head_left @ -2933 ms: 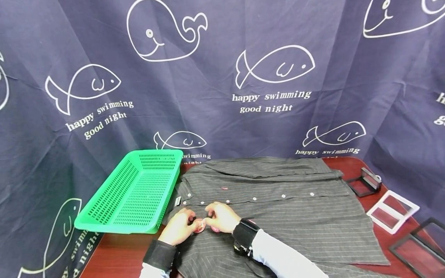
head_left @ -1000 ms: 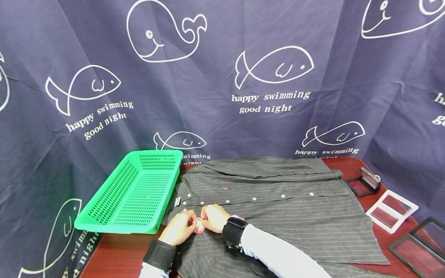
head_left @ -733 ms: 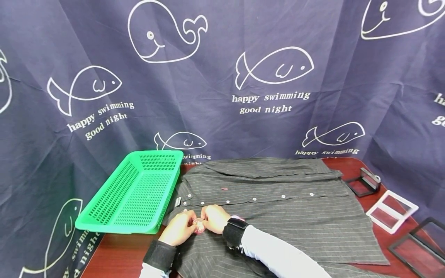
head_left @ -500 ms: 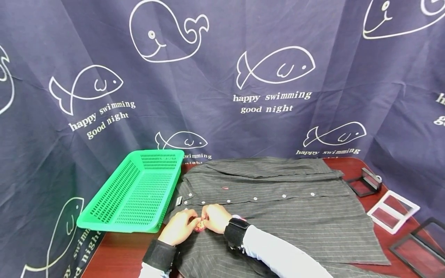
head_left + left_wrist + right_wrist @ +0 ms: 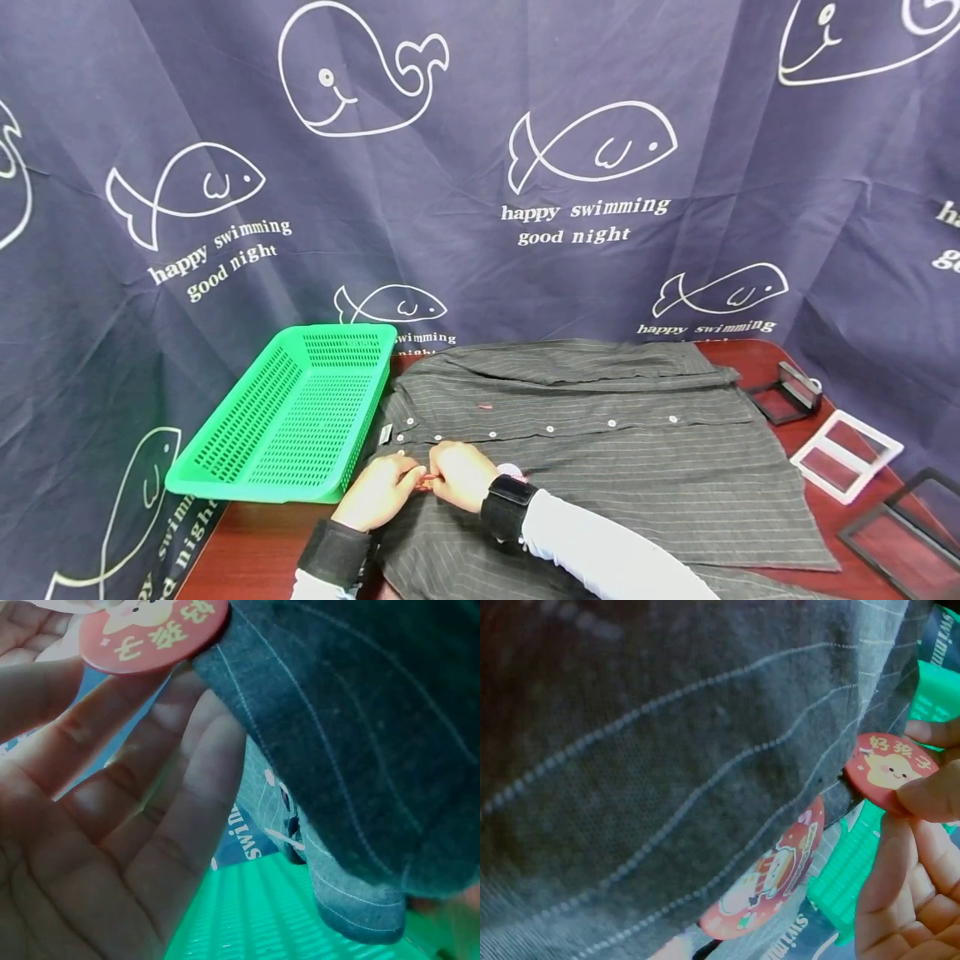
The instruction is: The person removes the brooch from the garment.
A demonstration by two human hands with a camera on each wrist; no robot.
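A dark grey pinstriped shirt (image 5: 637,483) lies spread over the table. At its near left part, both hands pinch a round red badge (image 5: 426,482), which stands nearly edge-on in the head view. The badge's (image 5: 154,637) printed face shows in the left wrist view, right by a fold of the shirt. My left hand (image 5: 375,492) holds it from the left. From the other side my right hand (image 5: 465,475) grips it, thumb on its face in the right wrist view. Its back is hidden. Another red badge (image 5: 772,877) sits against the cloth.
A green plastic basket (image 5: 300,425) stands on the left of the red-brown table (image 5: 255,542). To the right lie a white frame (image 5: 847,454) and a black frame (image 5: 903,533). Beyond them is a black hinged object (image 5: 795,392). A blue curtain (image 5: 465,192) hangs behind.
Over the last seconds my right hand has moved left, close to my left hand. The badge has tilted from face-up to nearly edge-on, and my left wrist has shifted slightly left.
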